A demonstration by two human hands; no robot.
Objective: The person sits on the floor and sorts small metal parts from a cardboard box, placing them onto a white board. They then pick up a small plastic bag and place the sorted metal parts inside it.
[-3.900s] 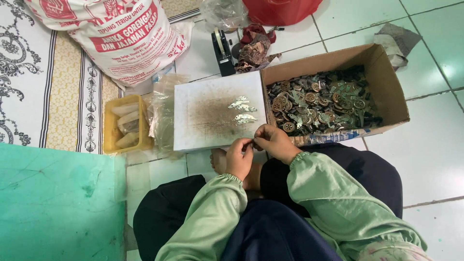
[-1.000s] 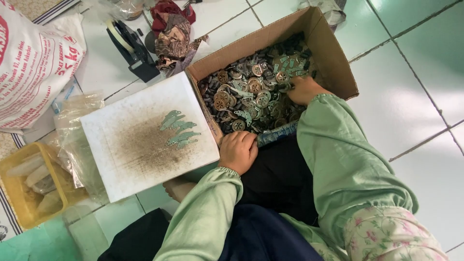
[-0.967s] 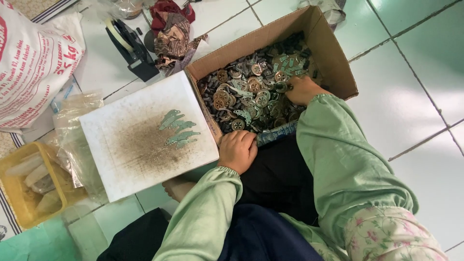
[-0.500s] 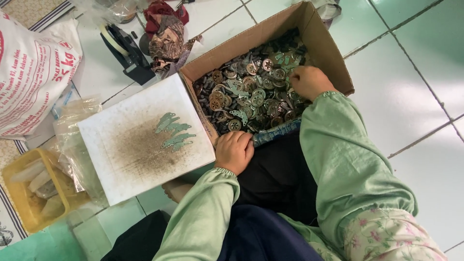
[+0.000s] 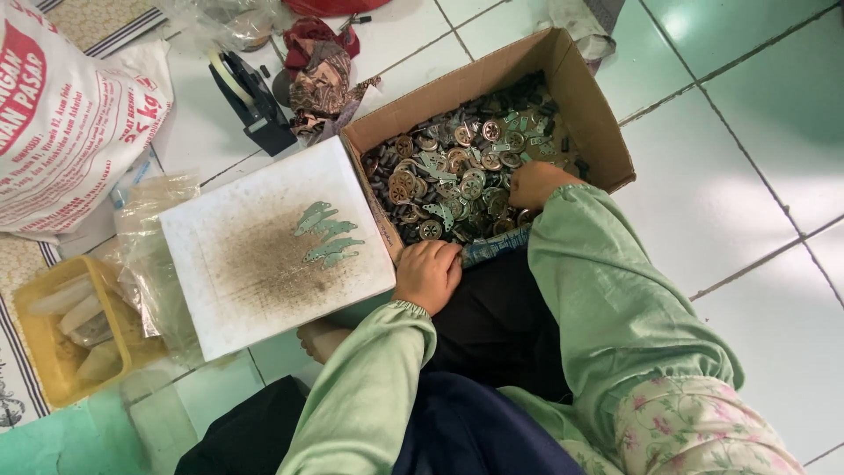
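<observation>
**Hands at a box of small metal parts**

The person sits on the tiled floor (image 5: 730, 158) with an open cardboard box (image 5: 589, 105) just in front of the knees. The box is filled with a heap of small metal parts (image 5: 457, 171): round toothed discs and thin greenish strips, mixed together.

The right hand (image 5: 534, 183) reaches into the near right corner of the box and lies on the heap. Its fingers curl down among the pieces, but from here I cannot tell whether they grip anything. The left hand (image 5: 429, 274) rests at the box's near edge, right beside the corner of a white board (image 5: 264, 255); its fingers are curled into a loose fist, and nothing shows in them.

The white board lies flat to the left of the box, touching its side wall. It is stained brown in the middle, and a few greenish metal strips (image 5: 323, 236) lie in a small fan on it.

Further left stands a yellow plastic tray (image 5: 35, 352) with pale pieces in it, partly under a clear plastic bag (image 5: 154, 255). A large printed sack (image 5: 70, 114) lies at the upper left. Beyond the board sit a black tape dispenser (image 5: 251, 92) and a bundle of patterned cloth (image 5: 321, 75).
</observation>
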